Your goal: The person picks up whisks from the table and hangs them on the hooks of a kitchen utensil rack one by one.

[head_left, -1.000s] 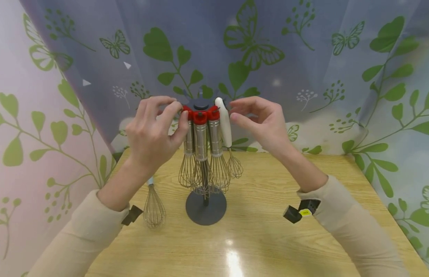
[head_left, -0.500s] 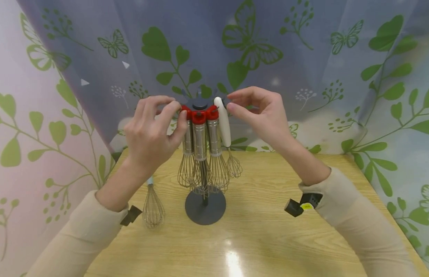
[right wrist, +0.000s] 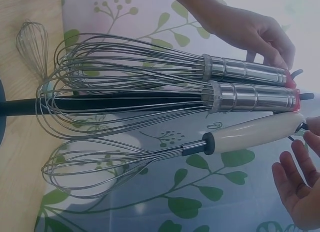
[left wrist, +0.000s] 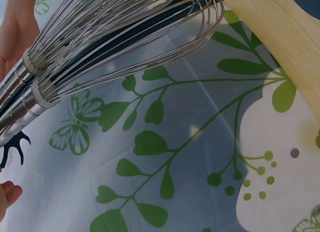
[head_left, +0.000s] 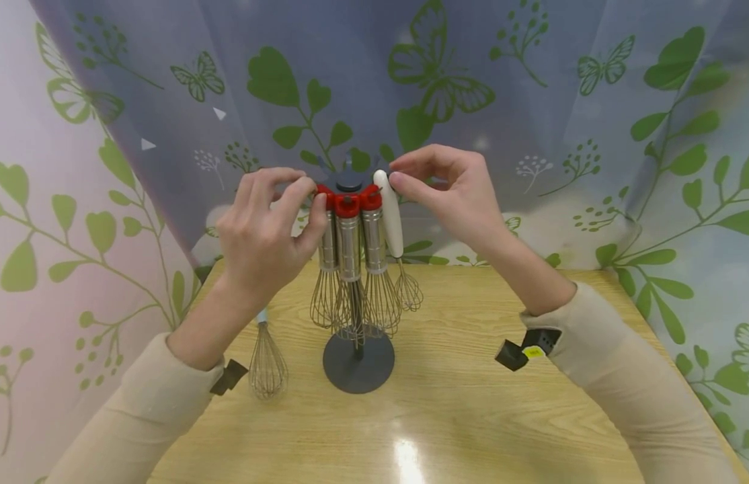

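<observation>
A dark whisk stand (head_left: 358,366) bears several hanging whisks. Its three visible front whisks have metal handles and red ends. My left hand (head_left: 262,228) is at the leftmost red-ended whisk (head_left: 329,242), index finger and thumb pinching its red top. At the stand's right side hangs a white-handled whisk (head_left: 392,218). My right hand (head_left: 456,191) brings thumb and index finger around its top beside the hook; its other fingers are relaxed. In the right wrist view, the right fingertips meet the white handle's end (right wrist: 295,123), but whether they grip the hook or handle is unclear.
A loose whisk (head_left: 268,359) with a pale blue handle lies on the wooden table (head_left: 471,417), left of the stand's base and partly behind my left forearm. A patterned curtain (head_left: 520,101) hangs close behind the stand.
My right hand has moved up and left, from beside the white-handled whisk to its top. My left hand keeps its place and the whisks hang as before.
</observation>
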### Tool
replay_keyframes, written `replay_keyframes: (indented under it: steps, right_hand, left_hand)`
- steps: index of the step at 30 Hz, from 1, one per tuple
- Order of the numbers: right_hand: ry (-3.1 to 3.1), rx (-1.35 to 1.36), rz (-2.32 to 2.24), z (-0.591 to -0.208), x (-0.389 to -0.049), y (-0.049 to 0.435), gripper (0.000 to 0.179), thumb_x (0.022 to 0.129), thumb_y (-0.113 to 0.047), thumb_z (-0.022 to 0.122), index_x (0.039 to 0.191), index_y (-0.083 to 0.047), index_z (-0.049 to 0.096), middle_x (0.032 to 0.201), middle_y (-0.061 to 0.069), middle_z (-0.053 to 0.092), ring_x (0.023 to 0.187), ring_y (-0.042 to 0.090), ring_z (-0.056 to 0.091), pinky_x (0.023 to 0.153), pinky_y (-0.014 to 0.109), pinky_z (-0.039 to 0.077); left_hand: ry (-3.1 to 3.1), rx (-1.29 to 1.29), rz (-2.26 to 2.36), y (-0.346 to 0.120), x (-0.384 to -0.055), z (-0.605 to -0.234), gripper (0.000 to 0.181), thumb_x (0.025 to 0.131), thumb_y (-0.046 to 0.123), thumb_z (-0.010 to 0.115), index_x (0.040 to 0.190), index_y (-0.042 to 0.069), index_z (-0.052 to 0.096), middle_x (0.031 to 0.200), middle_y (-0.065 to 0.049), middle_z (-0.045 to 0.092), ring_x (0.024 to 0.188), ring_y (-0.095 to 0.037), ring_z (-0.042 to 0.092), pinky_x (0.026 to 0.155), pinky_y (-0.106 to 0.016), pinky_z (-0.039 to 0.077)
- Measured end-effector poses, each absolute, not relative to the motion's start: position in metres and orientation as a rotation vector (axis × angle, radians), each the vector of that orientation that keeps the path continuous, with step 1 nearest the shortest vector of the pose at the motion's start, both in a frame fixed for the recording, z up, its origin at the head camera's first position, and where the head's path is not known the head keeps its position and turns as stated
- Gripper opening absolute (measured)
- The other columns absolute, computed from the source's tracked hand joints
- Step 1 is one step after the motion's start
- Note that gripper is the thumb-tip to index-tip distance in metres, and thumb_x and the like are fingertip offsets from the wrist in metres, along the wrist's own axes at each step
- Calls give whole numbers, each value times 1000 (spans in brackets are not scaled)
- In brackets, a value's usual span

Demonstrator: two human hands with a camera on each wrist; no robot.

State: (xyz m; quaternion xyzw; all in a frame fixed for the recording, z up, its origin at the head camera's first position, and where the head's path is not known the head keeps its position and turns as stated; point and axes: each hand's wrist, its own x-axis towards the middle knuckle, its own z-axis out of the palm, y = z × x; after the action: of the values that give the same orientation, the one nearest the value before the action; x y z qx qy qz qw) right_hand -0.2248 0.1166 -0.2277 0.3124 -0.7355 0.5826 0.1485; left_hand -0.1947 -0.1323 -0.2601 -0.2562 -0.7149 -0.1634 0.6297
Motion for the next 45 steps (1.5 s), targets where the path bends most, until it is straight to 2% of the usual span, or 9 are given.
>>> replay_keyframes:
  steps: [11, 18, 25, 33, 39, 45]
  right_hand:
    - [-2114, 921, 1658, -226, -227, 115, 12, 95, -10, 77, 103, -2, 79, 92, -9, 78, 79, 13, 72, 72, 27, 61]
    - [-2101, 935, 1674, -227, -228, 114, 10, 95, -6, 75, 102, 1, 78, 90, -10, 78, 77, 15, 71, 70, 26, 60]
    - [-2098, 943, 1670, -227, -228, 114, 11, 96, -6, 74, 103, 1, 78, 89, -9, 78, 78, 14, 71, 70, 26, 60]
    - [-2107, 937, 1679, -226, -228, 113, 11, 96, -7, 74, 103, 0, 78, 89, -9, 78, 76, 13, 71, 70, 27, 60]
    - [-2099, 940, 1683, -226, -227, 112, 10, 96, -7, 74, 102, 0, 78, 89, -9, 78, 78, 15, 71, 71, 28, 61]
    - [-2103, 941, 1673, -227, -228, 113, 10, 96, -8, 74, 102, -1, 78, 89, -11, 77, 76, 13, 71, 72, 28, 61]
  left_hand:
    - [-1638, -595, -361, -133, -195, -259, 11, 93, 14, 67, 98, 5, 73, 98, -15, 72, 80, -35, 66, 43, -44, 46]
    - [-1671, -593, -400, -133, -190, -259, 12, 93, 13, 70, 99, 4, 74, 99, -15, 73, 85, -36, 67, 47, -45, 49]
    - [-1691, -609, -465, -133, -185, -259, 20, 91, 14, 71, 108, 3, 75, 102, -15, 74, 90, -36, 70, 50, -46, 51]
    - [-1711, -541, -566, -140, -183, -262, 23, 91, 18, 71, 107, 2, 75, 99, -15, 76, 86, -37, 70, 50, -48, 45]
    - [-1782, -502, -655, -150, -185, -267, 26, 94, 21, 68, 109, 1, 74, 100, -16, 77, 75, -35, 68, 54, -47, 50]
    - [-1876, -462, -713, -161, -190, -273, 26, 96, 20, 68, 111, 0, 74, 103, -16, 79, 86, -34, 73, 66, -47, 61]
